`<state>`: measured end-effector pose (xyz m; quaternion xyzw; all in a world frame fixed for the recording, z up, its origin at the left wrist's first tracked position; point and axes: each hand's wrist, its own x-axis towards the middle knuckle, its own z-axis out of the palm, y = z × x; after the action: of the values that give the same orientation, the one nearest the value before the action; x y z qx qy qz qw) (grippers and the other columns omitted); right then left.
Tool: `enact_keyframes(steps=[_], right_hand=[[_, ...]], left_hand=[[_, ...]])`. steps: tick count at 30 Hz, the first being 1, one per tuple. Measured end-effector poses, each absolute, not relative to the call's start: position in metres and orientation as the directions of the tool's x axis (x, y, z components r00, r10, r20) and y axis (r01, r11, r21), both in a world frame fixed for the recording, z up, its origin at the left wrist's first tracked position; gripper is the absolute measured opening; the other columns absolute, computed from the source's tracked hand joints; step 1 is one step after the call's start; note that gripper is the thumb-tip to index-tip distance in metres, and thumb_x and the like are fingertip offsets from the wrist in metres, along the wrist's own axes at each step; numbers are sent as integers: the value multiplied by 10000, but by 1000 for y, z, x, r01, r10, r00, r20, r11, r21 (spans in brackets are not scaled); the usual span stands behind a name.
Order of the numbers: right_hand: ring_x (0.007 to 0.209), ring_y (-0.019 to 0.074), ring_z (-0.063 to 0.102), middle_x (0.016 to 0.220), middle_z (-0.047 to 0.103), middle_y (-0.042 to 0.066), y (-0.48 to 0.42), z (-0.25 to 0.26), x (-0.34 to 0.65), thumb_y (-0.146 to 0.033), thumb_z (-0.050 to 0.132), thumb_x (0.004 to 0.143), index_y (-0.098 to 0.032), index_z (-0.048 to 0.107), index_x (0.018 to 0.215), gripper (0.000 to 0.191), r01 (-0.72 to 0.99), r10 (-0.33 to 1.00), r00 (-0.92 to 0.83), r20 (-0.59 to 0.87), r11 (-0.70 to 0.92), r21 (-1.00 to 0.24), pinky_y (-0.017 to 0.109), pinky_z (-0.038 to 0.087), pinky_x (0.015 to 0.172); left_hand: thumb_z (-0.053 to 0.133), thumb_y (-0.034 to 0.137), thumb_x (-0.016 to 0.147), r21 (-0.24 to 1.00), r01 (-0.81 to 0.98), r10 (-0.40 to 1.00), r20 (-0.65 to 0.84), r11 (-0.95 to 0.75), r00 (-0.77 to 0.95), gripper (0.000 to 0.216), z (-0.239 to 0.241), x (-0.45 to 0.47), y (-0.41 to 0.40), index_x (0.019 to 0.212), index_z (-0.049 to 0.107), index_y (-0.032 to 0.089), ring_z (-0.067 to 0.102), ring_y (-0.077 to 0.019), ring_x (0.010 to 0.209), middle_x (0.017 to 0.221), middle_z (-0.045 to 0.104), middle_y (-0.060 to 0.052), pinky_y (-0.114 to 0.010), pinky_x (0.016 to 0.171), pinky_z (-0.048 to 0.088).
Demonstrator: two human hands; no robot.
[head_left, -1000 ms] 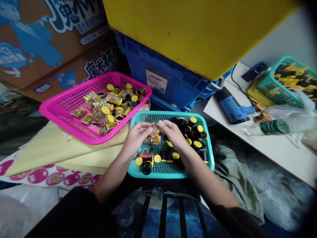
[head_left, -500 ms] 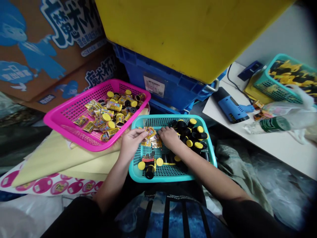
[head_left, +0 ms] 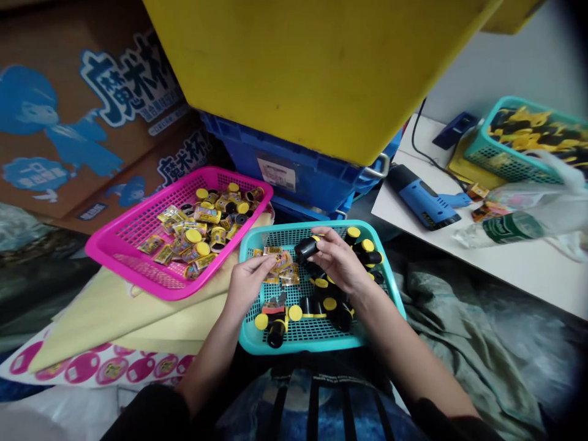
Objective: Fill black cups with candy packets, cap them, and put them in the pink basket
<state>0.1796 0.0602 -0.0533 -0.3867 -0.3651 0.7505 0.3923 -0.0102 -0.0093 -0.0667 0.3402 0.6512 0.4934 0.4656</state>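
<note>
Over the left part of the turquoise basket point(head_left: 321, 347), my left hand point(head_left: 250, 278) pinches a small printed plastic sleeve point(head_left: 281, 262). More flat sleeves point(head_left: 289, 277) lie below it in the basket. My right hand point(head_left: 337, 257) holds a small black canister point(head_left: 306, 248) with a yellow end, tilted, a short way right of the sleeve. Black canisters with yellow caps point(head_left: 340, 313) lie around and under my right hand. Near the front left of the basket, another black canister point(head_left: 276, 332) lies beside a yellow cap point(head_left: 261, 321).
A pink basket point(head_left: 138, 285) at the left holds several sleeved canisters point(head_left: 206, 215). Behind stand a blue crate point(head_left: 316, 177) and a yellow bin point(head_left: 294, 73). On the white table point(head_left: 413, 245) at right are a blue heat gun point(head_left: 425, 199), a bottle point(head_left: 514, 226) and another turquoise basket point(head_left: 496, 160).
My right hand has lifted a black canister out of the pile and turned it toward my left hand. My left hand still pinches the sleeve. The view has shifted slightly.
</note>
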Motion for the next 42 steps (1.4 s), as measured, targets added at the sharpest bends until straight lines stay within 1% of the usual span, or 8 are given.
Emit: enact_keyframes(steps=[4,12,18,22,27,31,37,42], right_hand=[[786,105,600,881,610,-3,56,-54,186,-306,725,709,-211,635,947,271,-258,823,-484,-297,-459,-850,269,506,762],[691,96,565,834,617,4,57,-67,192,-346,714,726,-189,640,913,254,-123,840,-483,-246,-344,-931,252,483,665],[791,119,582,864,619,-2,51,-69,188,-294,743,692,-214,620,964,309,-178,864,-479,-157,-271,-946,276,478,757],[860,129,606,938,633,4,45,-71,182,-281,752,694,-228,618,994,333,-237,847,-514,-135,-292,-926,296,483,814],[774,128,608,929,633,5,35,-68,173,-289,799,619,-219,643,882,314,-265,869,-477,-134,-287,-920,290,510,721],[712,129,592,879,633,3,32,-66,170,-332,788,637,-233,660,911,319,-245,878,-457,-139,-275,-930,303,515,679],[973,184,576,1018,612,34,32,-64,163,-362,788,652,-247,701,862,254,-281,906,-423,1,-130,-951,339,469,861],[1006,186,580,1125,604,63,28,-62,159,-497,601,819,-260,630,1120,384,-391,732,-667,-138,-501,-772,353,460,876]], left_hand=[[718,406,709,963,-52,903,-267,265,-337,321,-67,-2,-9,914,747,161,694,-178,658,887,757,-68,-346,678,600],[692,407,741,976,-47,921,-217,213,-323,301,-62,8,-12,940,741,187,691,-211,885,1016,737,-65,-324,694,611],[698,399,734,983,-34,937,-183,181,-297,311,-61,11,-10,954,732,182,704,-187,787,1012,736,-73,-332,713,607],[801,308,611,989,7,966,-144,149,-214,387,-55,12,-10,964,707,178,701,-187,802,991,734,-68,-322,742,595],[784,256,629,995,95,989,-29,43,-148,301,-46,6,-10,911,703,188,675,-211,928,972,720,-67,-343,810,572],[774,232,640,983,174,993,72,-54,-99,281,-40,-4,-12,914,714,202,633,-229,1035,1031,694,-80,-366,878,542],[766,202,634,996,82,988,58,-46,-142,247,-42,2,-14,873,705,199,668,-202,930,916,723,-51,-343,853,545],[774,180,617,1000,14,992,11,-9,-127,258,-39,14,-16,863,699,199,674,-204,930,920,735,-45,-333,844,546]])
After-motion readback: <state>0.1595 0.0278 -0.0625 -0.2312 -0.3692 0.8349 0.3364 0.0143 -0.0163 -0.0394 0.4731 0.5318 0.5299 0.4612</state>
